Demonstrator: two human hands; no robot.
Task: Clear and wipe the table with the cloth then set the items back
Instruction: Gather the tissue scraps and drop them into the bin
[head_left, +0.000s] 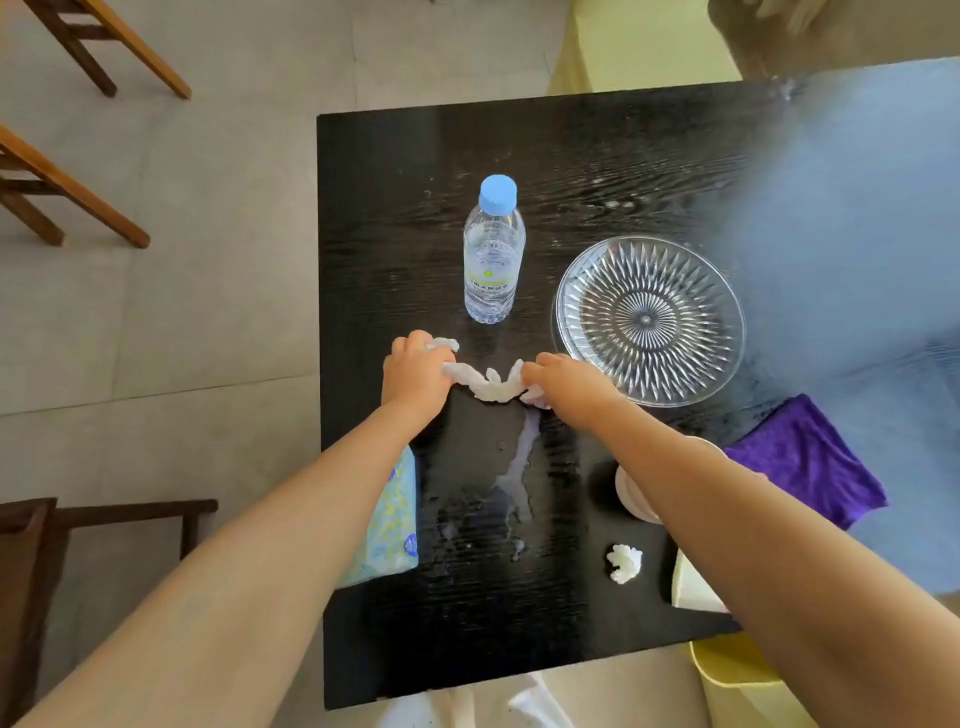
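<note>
A twisted white tissue (488, 385) stretches between my two hands on the black table (597, 156). My left hand (413, 374) grips its left end and my right hand (561, 379) grips its right end. Below the tissue a puddle of spilled liquid (511, 478) runs toward me. A purple cloth (805, 460) lies at the right edge. A water bottle (493, 249) with a blue cap stands upright behind my hands. A clear glass plate (647, 317) sits to its right. A small crumpled tissue (625, 563) lies near the front.
A tissue pack (389, 519) with a blue-yellow print lies under my left forearm. A white cup (631, 493) is partly hidden by my right forearm. Wooden chairs (62, 171) stand on the tiled floor to the left. A yellow seat (737, 670) is at lower right.
</note>
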